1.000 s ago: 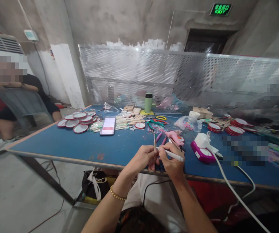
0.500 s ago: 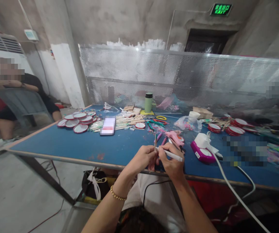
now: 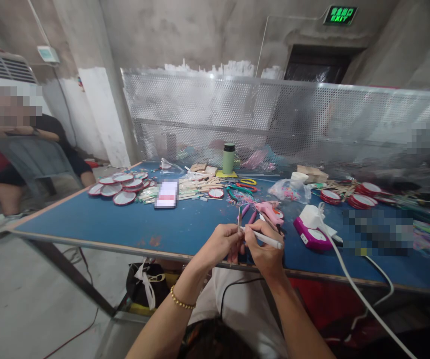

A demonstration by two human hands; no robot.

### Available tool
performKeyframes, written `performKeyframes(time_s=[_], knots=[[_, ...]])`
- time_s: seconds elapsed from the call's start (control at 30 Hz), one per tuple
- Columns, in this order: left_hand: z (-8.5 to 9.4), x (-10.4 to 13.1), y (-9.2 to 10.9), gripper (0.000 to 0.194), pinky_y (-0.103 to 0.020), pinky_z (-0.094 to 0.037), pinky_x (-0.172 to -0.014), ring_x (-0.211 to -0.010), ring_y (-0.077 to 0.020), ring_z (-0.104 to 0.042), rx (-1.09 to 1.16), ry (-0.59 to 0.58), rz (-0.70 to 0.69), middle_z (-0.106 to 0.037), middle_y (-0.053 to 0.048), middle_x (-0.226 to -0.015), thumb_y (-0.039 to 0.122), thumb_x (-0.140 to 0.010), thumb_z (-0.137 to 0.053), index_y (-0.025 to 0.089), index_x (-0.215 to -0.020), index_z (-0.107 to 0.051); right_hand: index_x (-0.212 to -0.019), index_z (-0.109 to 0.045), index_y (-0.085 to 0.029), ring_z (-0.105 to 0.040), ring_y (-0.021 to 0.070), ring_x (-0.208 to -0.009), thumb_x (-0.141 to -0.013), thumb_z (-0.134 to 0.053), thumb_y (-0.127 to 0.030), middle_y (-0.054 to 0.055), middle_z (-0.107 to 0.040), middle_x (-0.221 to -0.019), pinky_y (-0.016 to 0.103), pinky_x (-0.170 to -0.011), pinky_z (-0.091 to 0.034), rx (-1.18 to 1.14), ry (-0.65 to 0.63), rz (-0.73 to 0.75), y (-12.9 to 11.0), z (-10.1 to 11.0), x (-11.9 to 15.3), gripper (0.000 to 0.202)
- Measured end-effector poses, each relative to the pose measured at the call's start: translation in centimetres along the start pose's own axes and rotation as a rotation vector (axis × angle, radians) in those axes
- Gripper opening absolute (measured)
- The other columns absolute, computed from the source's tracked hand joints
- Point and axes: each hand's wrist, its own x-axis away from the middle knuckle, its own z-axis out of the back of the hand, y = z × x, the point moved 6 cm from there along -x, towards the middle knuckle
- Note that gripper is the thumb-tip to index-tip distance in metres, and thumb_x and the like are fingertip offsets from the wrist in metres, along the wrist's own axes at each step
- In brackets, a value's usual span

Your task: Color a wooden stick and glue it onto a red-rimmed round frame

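Note:
Close to the table's front edge, my left hand pinches a thin wooden stick that points upward and has a greenish upper part. Right beside it, my right hand grips a white pen, with its tip end against the stick; the exact contact is hidden by my fingers. Just beyond my hands lie a pink glue gun and purple-handled tools. The lower end of the stick is covered by my left hand.
White discs with red rims are heaped at the left, near a phone and many wooden sticks. A green bottle stands at the back. To the right, a purple power strip trails a white cable.
My hands, the stick and the pen stay almost in the same place. The seated person at the left has shifted slightly.

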Motion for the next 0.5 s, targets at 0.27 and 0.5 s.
performKeyframes(time_s=[0.27,0.5], knots=[[-0.01,0.00,-0.02,0.046,-0.020,-0.035,-0.036,-0.034,-0.0102,-0.047,-0.005,-0.005,-0.002,-0.050,0.002,-0.043,0.058,-0.082,-0.055,0.016,-0.064,-0.052,-0.067,-0.058,-0.020,-0.050,0.0099,-0.049,-0.085,-0.056,-0.017,-0.004,-0.057,-0.055,0.022,-0.049,-0.041,-0.008,0.013,0.012,0.07,-0.09,0.01,0.019],[0.00,-0.12,-0.30,0.048,-0.019,-0.035,-0.035,-0.034,-0.0091,-0.047,0.018,-0.025,-0.003,-0.050,0.003,-0.044,0.060,-0.082,-0.055,0.016,-0.065,-0.053,-0.067,-0.058,-0.020,-0.050,0.0103,-0.049,-0.085,-0.056,-0.019,-0.004,-0.057,-0.055,0.022,-0.049,-0.041,-0.002,0.019,-0.010,0.15,0.13,0.03,0.019]])
